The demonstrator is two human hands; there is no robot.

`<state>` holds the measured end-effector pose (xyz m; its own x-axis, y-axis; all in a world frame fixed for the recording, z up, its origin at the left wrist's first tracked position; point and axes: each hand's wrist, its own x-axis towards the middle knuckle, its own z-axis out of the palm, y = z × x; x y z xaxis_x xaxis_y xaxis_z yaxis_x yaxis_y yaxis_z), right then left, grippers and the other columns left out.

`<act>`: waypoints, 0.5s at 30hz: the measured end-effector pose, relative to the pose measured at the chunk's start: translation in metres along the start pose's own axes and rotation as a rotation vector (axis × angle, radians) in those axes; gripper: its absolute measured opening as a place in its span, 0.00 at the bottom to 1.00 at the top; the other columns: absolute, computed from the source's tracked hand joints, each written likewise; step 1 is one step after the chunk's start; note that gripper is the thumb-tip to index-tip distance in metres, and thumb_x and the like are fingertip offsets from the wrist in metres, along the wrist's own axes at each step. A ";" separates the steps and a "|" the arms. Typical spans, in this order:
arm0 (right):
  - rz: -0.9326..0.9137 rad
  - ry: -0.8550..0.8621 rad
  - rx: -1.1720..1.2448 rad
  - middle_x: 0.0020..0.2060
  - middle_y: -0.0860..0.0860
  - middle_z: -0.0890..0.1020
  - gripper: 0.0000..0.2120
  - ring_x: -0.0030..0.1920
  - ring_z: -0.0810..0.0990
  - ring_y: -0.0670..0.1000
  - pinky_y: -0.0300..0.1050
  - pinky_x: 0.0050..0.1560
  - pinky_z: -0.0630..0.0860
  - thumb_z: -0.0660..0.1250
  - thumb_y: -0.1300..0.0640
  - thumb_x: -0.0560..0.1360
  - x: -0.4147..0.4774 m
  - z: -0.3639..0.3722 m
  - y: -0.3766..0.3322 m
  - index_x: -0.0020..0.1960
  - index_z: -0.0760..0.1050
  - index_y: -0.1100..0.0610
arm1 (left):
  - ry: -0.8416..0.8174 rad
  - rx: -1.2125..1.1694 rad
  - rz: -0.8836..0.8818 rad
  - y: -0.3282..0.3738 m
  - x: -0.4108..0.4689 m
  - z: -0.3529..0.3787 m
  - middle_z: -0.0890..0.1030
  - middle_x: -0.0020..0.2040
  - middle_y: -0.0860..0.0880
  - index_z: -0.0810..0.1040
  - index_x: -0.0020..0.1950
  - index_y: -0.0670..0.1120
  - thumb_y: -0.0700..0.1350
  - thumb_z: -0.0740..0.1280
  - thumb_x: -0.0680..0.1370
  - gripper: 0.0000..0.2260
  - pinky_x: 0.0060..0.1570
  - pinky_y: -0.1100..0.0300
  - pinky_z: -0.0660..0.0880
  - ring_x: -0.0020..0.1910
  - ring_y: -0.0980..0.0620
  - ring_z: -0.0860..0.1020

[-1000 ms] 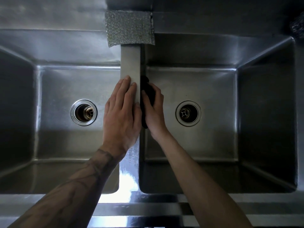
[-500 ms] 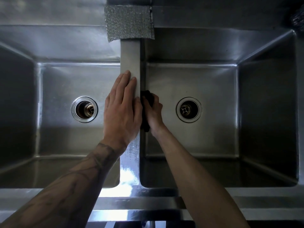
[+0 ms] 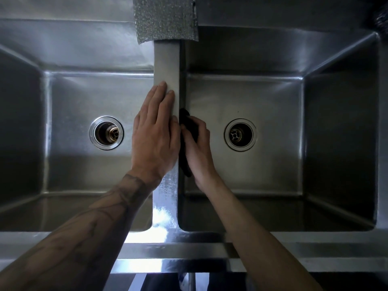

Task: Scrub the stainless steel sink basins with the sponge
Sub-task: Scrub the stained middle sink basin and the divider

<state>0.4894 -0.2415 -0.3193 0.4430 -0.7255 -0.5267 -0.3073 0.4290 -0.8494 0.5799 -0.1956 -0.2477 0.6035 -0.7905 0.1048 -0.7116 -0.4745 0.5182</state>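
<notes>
A double stainless steel sink fills the view, with a left basin [image 3: 69, 171] and a right basin [image 3: 273, 171] split by a narrow divider [image 3: 167, 66]. My left hand [image 3: 155, 135] lies flat on top of the divider, fingers together and pointing away from me. My right hand [image 3: 197, 148] is down inside the right basin, pressing a dark sponge [image 3: 186, 122] against the divider's right wall. Most of the sponge is hidden behind my fingers and palm.
Each basin has a round drain: the left drain [image 3: 106, 132] and the right drain [image 3: 240, 135]. A silvery scouring pad [image 3: 165, 19] lies on the back ledge over the divider. The sink's front rim [image 3: 315, 244] runs along the bottom.
My right hand and the sponge have slid toward me along the divider's right wall. My left hand has stayed flat on the divider.
</notes>
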 end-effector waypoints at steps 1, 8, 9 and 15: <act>-0.032 0.001 0.005 0.63 0.42 0.72 0.15 0.66 0.75 0.41 0.42 0.67 0.75 0.66 0.40 0.79 -0.009 -0.002 0.000 0.64 0.72 0.34 | 0.000 -0.001 0.002 0.000 0.000 0.000 0.69 0.81 0.39 0.72 0.77 0.36 0.36 0.62 0.84 0.20 0.80 0.42 0.64 0.82 0.40 0.65; 0.228 -0.033 -0.083 0.66 0.54 0.71 0.18 0.67 0.74 0.53 0.54 0.70 0.73 0.65 0.46 0.82 -0.004 0.000 0.004 0.71 0.71 0.49 | -0.003 0.007 -0.006 0.002 0.000 -0.001 0.68 0.81 0.39 0.72 0.77 0.36 0.36 0.62 0.84 0.20 0.80 0.42 0.64 0.82 0.39 0.65; 0.158 -0.031 -0.063 0.66 0.53 0.72 0.17 0.68 0.74 0.52 0.53 0.70 0.73 0.65 0.47 0.81 -0.012 -0.002 0.002 0.69 0.72 0.47 | -0.005 0.010 -0.005 0.002 0.000 -0.001 0.68 0.81 0.39 0.72 0.77 0.36 0.36 0.62 0.84 0.20 0.80 0.42 0.63 0.82 0.39 0.65; 0.074 -0.029 -0.049 0.66 0.49 0.70 0.15 0.68 0.73 0.48 0.46 0.71 0.72 0.64 0.46 0.80 -0.045 -0.006 0.002 0.67 0.70 0.41 | -0.010 0.018 -0.004 0.003 0.000 -0.002 0.68 0.81 0.39 0.72 0.77 0.36 0.37 0.61 0.84 0.20 0.80 0.43 0.63 0.82 0.40 0.65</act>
<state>0.4638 -0.2112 -0.2965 0.4412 -0.6765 -0.5897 -0.3811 0.4536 -0.8056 0.5785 -0.1963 -0.2448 0.6026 -0.7925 0.0940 -0.7156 -0.4844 0.5033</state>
